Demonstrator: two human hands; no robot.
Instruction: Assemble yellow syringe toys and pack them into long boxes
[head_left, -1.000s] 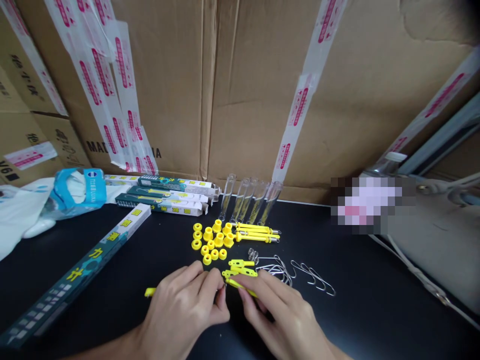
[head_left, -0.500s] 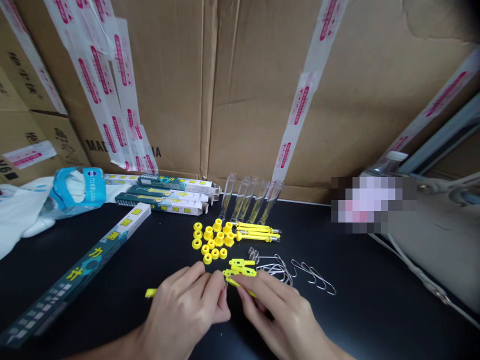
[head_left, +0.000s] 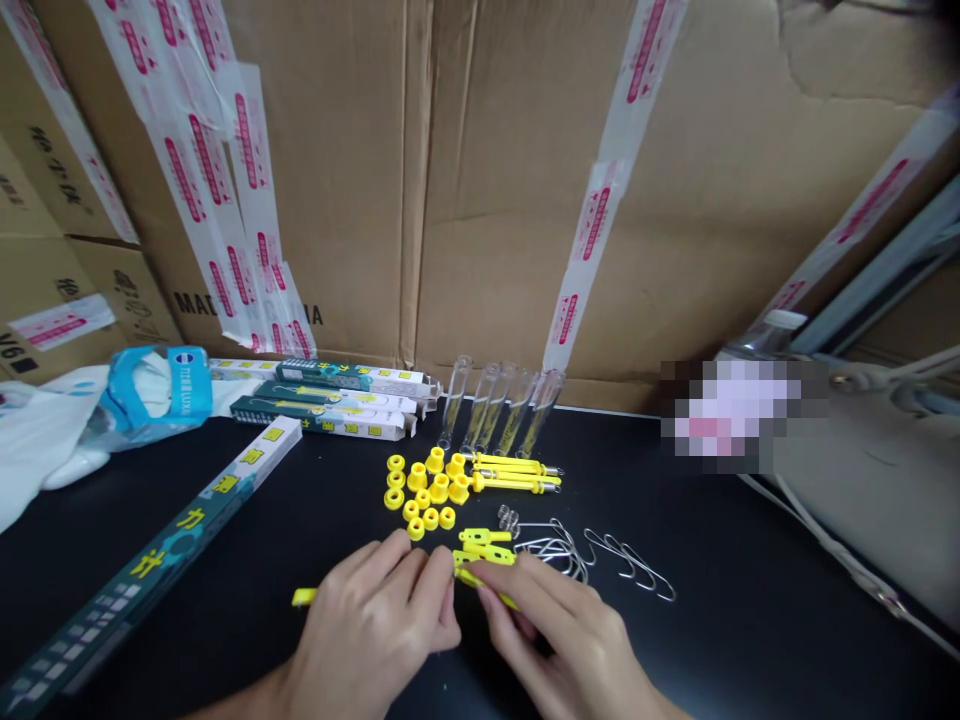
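- Standing at twelve o'clock were smooth, clear cylindrical tubes (head_left: 480, 410).
- Right hand (head_left: 566, 620), fingers nearly closed, pinched a slim yellow plastic strip (head_left: 468, 578).
- Left hand (head_left: 379, 610) curled, grip hidden.

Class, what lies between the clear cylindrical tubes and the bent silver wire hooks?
In the head view, long yellow plastic rods with silvery ends lie there, then black tabletop before the hooks.
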